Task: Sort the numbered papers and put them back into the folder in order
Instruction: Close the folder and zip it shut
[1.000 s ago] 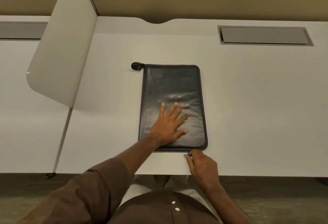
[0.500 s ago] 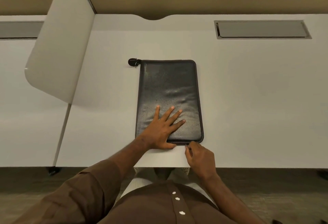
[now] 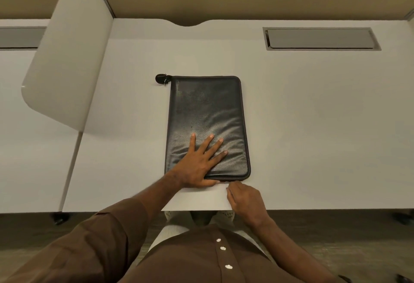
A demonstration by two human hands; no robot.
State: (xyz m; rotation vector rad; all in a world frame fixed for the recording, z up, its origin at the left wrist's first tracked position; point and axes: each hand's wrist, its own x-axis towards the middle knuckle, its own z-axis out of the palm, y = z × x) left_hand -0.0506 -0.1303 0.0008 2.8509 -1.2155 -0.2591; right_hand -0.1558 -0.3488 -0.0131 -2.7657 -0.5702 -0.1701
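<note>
A black zipped folder (image 3: 207,112) lies closed on the white desk (image 3: 313,125), its long side running away from me. A small black tab (image 3: 160,79) sticks out at its far left corner. My left hand (image 3: 198,164) rests flat on the near half of the cover, fingers spread, thumb along the near edge. My right hand (image 3: 244,202) sits at that near edge, fingers curled, its fingertips pinching at the zipper seam near the middle. What they pinch is too small to make out. No numbered papers are in view.
A white divider panel (image 3: 67,63) stands at the left, with a second desk beyond it. A grey cable hatch (image 3: 320,38) is set into the desk at the far right. The desk's front edge runs just below my hands.
My left hand has slid a little toward the folder's near edge, thumb now over the seam. My right hand stays at the near edge. The view has shifted slightly.
</note>
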